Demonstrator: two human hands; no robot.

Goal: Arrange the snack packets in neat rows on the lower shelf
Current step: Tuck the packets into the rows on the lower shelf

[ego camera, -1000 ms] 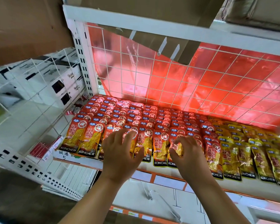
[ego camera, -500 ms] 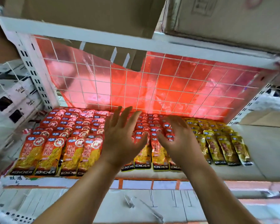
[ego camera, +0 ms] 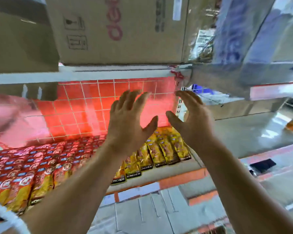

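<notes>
On the white lower shelf [ego camera: 159,174], red and orange snack packets [ego camera: 32,166] lie in rows at the left. Shiny yellow snack packets [ego camera: 166,149] lie in rows just beside them. Over the yellow ones hover the left hand [ego camera: 127,122] and the right hand [ego camera: 191,120]. Their fingers [ego camera: 130,100] are spread and hold nothing. A brown cardboard box [ego camera: 118,31] sits on the shelf above.

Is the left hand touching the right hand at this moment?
Apart. The head view shows the left hand and right hand raised side by side, with red backing visible between their thumbs.
</notes>
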